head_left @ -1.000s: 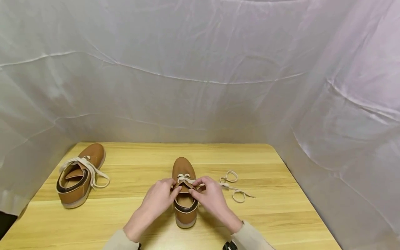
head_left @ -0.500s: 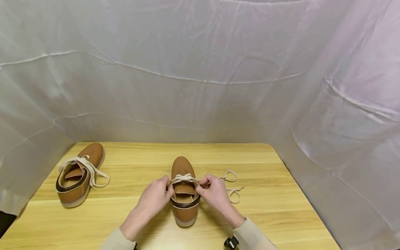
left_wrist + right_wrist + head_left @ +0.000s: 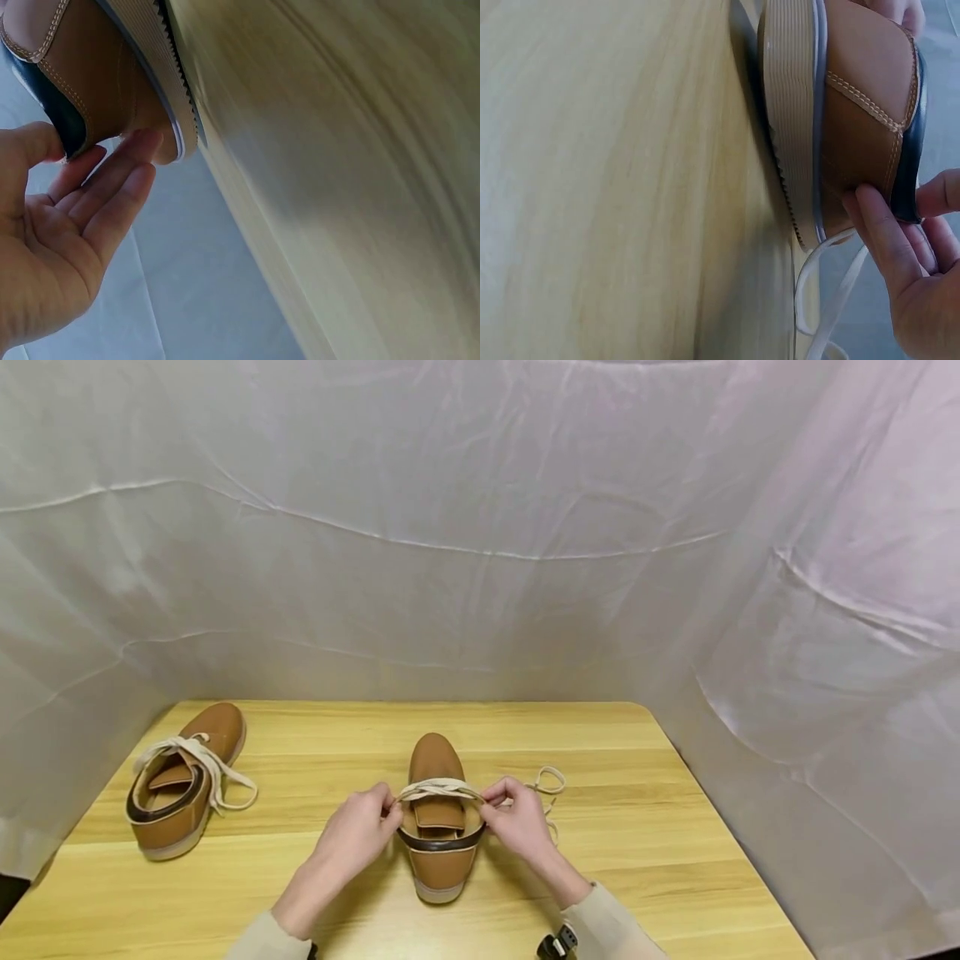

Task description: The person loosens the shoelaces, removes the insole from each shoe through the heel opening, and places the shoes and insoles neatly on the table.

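A brown shoe (image 3: 432,758) with a dark collar stands on the table, toe pointing away from me. My left hand (image 3: 352,831) pinches the left edge of its opening between thumb and fingers. On the opposite edge, my right hand (image 3: 522,823) does the same, so the opening is spread wide and the tongue (image 3: 439,814) shows inside. Cream laces (image 3: 441,788) cross over the front of the opening. Fingers of the left hand (image 3: 67,240) lie along the shoe's side (image 3: 124,82) in the left wrist view. The right wrist view shows the right hand's fingers (image 3: 885,232) against the other side.
A second brown shoe (image 3: 168,839) stands at the table's left, its cream laces (image 3: 217,768) draped over it. A loose lace end (image 3: 552,780) curls on the wooden table (image 3: 637,860) right of the middle shoe. Grey sheeting (image 3: 450,568) hangs behind and along both sides.
Both hands have moved apart, spreading the shoe's opening wider. The laces across it have drawn out into a longer band, and the loose lace on the right has been pulled in toward the shoe.
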The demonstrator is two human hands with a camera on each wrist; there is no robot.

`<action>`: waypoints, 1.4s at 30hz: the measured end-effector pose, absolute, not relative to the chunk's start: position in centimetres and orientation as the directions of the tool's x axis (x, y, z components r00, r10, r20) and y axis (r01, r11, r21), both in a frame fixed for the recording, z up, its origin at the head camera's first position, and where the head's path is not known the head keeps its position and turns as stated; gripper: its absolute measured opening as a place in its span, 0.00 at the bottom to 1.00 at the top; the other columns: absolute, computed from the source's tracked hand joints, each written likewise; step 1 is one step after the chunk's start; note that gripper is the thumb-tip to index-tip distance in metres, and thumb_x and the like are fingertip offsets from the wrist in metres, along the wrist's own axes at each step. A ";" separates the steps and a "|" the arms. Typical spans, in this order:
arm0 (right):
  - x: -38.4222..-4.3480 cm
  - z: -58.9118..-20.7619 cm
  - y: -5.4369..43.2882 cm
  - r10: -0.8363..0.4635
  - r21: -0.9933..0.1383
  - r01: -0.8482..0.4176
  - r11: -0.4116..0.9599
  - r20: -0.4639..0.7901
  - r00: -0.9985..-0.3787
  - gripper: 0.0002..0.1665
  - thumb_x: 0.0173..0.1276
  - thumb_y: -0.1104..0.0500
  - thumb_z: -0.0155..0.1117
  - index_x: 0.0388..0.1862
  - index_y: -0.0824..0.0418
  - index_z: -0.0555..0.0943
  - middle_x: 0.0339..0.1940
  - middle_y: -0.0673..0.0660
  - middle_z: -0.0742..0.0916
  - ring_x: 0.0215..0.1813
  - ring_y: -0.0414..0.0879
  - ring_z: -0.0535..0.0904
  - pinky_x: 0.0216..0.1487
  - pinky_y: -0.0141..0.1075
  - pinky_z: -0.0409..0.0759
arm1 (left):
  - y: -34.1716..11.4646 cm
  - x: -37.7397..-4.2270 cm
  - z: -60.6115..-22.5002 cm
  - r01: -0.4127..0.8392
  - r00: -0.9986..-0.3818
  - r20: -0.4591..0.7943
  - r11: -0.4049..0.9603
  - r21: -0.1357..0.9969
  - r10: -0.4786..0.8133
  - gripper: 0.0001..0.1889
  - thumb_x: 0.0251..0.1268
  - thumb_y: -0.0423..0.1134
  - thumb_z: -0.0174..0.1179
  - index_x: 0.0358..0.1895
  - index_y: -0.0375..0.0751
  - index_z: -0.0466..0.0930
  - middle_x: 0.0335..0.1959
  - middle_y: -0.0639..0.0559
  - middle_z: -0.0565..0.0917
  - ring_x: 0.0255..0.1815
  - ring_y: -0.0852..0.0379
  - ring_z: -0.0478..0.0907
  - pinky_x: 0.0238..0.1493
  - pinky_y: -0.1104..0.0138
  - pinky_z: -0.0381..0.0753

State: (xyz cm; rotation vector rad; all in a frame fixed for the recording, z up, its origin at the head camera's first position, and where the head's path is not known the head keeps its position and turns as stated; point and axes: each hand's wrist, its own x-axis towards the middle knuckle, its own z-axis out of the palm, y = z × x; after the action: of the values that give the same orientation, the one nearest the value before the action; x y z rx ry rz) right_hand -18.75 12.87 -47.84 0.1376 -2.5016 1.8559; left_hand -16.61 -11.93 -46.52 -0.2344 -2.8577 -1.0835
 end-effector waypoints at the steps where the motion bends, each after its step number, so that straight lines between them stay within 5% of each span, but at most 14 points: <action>1: -18.7 -47.8 12.9 -0.059 -0.954 -0.084 0.287 0.070 -0.996 0.09 0.61 0.74 0.65 0.40 0.70 0.83 0.31 0.55 0.84 0.24 0.40 0.82 0.30 0.47 0.91 | -12.0 -16.6 -46.5 0.166 -0.986 0.127 0.741 0.650 0.109 0.07 0.68 0.33 0.61 0.31 0.45 0.76 0.18 0.59 0.77 0.16 0.61 0.69 0.14 0.69 0.64; 9: -19.2 -48.0 12.9 -0.069 -0.944 -0.092 0.316 0.073 -0.995 0.09 0.58 0.73 0.65 0.39 0.68 0.84 0.31 0.55 0.84 0.23 0.40 0.81 0.23 0.27 0.80 | -11.6 -16.1 -46.4 0.177 -0.982 0.168 0.759 0.627 0.090 0.06 0.66 0.31 0.62 0.31 0.42 0.77 0.16 0.58 0.76 0.13 0.63 0.68 0.13 0.70 0.64; 13: -19.1 -47.9 12.8 -0.102 -0.942 -0.146 0.302 0.120 -0.987 0.11 0.57 0.75 0.65 0.40 0.70 0.84 0.33 0.57 0.86 0.27 0.41 0.84 0.27 0.27 0.84 | -10.9 -16.2 -46.5 0.261 -0.954 0.277 0.772 0.580 0.114 0.08 0.63 0.32 0.68 0.42 0.39 0.80 0.33 0.50 0.86 0.14 0.64 0.68 0.12 0.70 0.67; 16: -19.0 -47.8 12.6 -0.142 -0.935 -0.201 0.291 0.166 -0.976 0.11 0.57 0.77 0.66 0.40 0.71 0.84 0.34 0.59 0.87 0.31 0.44 0.86 0.30 0.27 0.85 | -10.7 -16.6 -46.5 0.388 -0.894 0.409 0.776 0.497 0.186 0.19 0.56 0.34 0.77 0.49 0.39 0.81 0.54 0.45 0.84 0.29 0.58 0.80 0.25 0.66 0.83; 19: -18.9 -47.8 12.5 -0.165 -0.928 -0.229 0.293 0.186 -0.969 0.12 0.58 0.77 0.67 0.41 0.72 0.84 0.35 0.59 0.87 0.32 0.47 0.87 0.32 0.27 0.87 | -10.8 -17.3 -46.3 0.523 -0.819 0.481 0.750 0.405 0.312 0.22 0.50 0.37 0.82 0.47 0.43 0.82 0.60 0.47 0.80 0.49 0.50 0.83 0.45 0.57 0.89; 21: -18.9 -47.8 12.4 -0.169 -0.927 -0.232 0.295 0.188 -0.968 0.11 0.58 0.76 0.68 0.41 0.72 0.85 0.35 0.60 0.88 0.32 0.49 0.88 0.32 0.28 0.88 | -10.8 -17.7 -46.2 0.584 -0.783 0.485 0.727 0.360 0.389 0.20 0.49 0.40 0.83 0.43 0.46 0.83 0.58 0.50 0.81 0.55 0.50 0.81 0.52 0.55 0.87; 27: -18.8 -48.0 12.5 -0.203 -0.900 -0.281 0.332 0.223 -0.954 0.09 0.63 0.73 0.71 0.42 0.69 0.85 0.39 0.62 0.89 0.35 0.50 0.91 0.36 0.32 0.90 | -10.7 -18.4 -46.1 0.631 -0.754 0.442 0.722 0.283 0.487 0.14 0.51 0.45 0.82 0.35 0.50 0.86 0.52 0.55 0.81 0.49 0.57 0.78 0.45 0.60 0.84; 32: -18.8 -47.9 12.7 -0.223 -0.857 -0.340 0.387 0.271 -0.936 0.08 0.64 0.73 0.70 0.41 0.66 0.87 0.40 0.60 0.90 0.35 0.46 0.90 0.36 0.31 0.89 | -10.4 -18.6 -46.1 0.610 -0.769 0.457 0.728 0.314 0.448 0.09 0.56 0.41 0.79 0.32 0.50 0.85 0.46 0.59 0.82 0.42 0.61 0.76 0.33 0.69 0.81; 42: -21.0 -47.5 14.0 -0.258 -0.782 -0.410 0.469 0.322 -0.911 0.08 0.65 0.72 0.72 0.40 0.62 0.89 0.37 0.56 0.91 0.34 0.45 0.88 0.33 0.29 0.86 | -8.9 -18.8 -46.0 0.599 -0.767 0.526 0.706 0.378 0.369 0.08 0.57 0.35 0.74 0.29 0.46 0.82 0.29 0.60 0.81 0.27 0.65 0.73 0.26 0.72 0.78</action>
State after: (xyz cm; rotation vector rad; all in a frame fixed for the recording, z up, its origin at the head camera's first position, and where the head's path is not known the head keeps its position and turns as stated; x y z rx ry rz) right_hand -21.00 14.00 -47.50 0.5852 -2.5533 1.4259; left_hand -18.78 -8.94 -46.00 -0.7473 -2.4997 -0.7594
